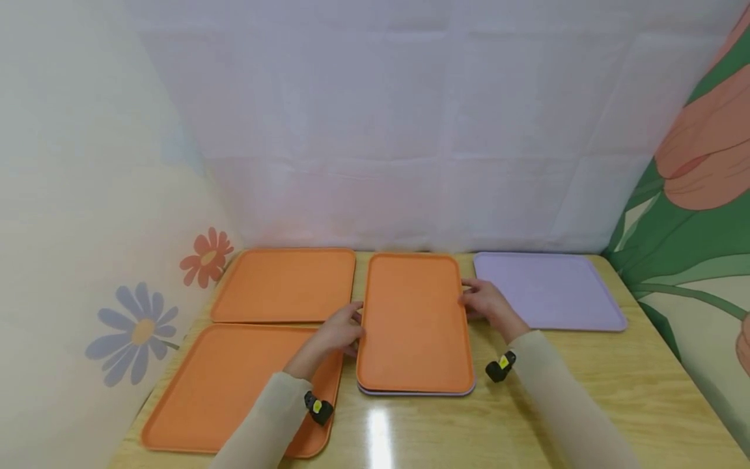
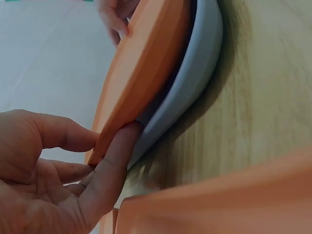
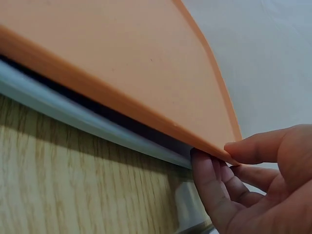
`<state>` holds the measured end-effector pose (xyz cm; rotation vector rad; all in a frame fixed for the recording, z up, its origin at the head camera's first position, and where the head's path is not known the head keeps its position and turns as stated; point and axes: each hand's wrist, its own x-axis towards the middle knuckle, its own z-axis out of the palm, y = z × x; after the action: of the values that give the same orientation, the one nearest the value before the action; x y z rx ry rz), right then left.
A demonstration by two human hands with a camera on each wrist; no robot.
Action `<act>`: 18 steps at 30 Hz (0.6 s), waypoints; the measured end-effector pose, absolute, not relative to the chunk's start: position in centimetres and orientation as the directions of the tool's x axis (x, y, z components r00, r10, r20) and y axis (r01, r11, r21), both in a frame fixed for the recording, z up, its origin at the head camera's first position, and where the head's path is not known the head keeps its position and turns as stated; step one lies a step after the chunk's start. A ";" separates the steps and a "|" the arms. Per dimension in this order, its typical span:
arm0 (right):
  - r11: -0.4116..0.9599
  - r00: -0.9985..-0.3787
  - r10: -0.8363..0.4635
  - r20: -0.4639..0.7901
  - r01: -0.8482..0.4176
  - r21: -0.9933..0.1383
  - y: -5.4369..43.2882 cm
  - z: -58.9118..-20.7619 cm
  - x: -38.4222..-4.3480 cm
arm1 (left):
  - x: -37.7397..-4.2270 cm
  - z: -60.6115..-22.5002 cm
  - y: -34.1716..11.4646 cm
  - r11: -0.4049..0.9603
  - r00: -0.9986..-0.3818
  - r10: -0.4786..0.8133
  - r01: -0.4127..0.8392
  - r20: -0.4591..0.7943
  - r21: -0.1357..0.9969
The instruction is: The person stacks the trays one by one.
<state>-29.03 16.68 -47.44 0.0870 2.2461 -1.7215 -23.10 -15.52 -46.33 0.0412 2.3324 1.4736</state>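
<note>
In the head view an orange tray [image 1: 413, 322] lies lengthwise in the middle, over a purple tray [image 1: 417, 393] whose edge shows along the near side. My left hand [image 1: 341, 331] pinches the orange tray's left rim, thumb above and fingers beneath. On the opposite rim my right hand [image 1: 484, 302] grips it the same way. Both wrist views show a dark narrow gap between the orange tray [image 2: 146, 68] and the pale tray [image 3: 97, 124] below, with fingertips in that gap.
Two more orange trays lie on the left, one at the back [image 1: 287, 284] and one nearer [image 1: 234, 384], partly under the left forearm. A separate purple tray [image 1: 551, 291] sits at the back right of the wooden table [image 1: 633, 384]. A white cloth [image 1: 375, 130] hangs behind.
</note>
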 end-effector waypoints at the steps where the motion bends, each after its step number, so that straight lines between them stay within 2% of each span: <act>1: 0.285 -0.950 -0.137 -0.282 0.235 -0.929 16.7 -47.4 -29.0 | -23.1 -46.3 -15.4 0.464 -0.929 0.221 -0.169 -0.298 0.870; 9: 0.390 -0.946 -0.139 -0.292 0.219 -0.894 16.4 -47.1 -29.2 | -23.3 -46.4 -15.0 0.620 -0.925 0.228 -0.101 -0.303 0.778; 18: 0.435 -0.940 -0.122 -0.318 0.237 -0.869 16.7 -47.2 -29.2 | -23.1 -46.1 -15.0 0.678 -0.936 0.211 -0.068 -0.283 0.732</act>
<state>-29.17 16.68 -47.19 0.0981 2.3592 -1.5074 -23.06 -14.96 -46.08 0.1131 2.5482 1.1310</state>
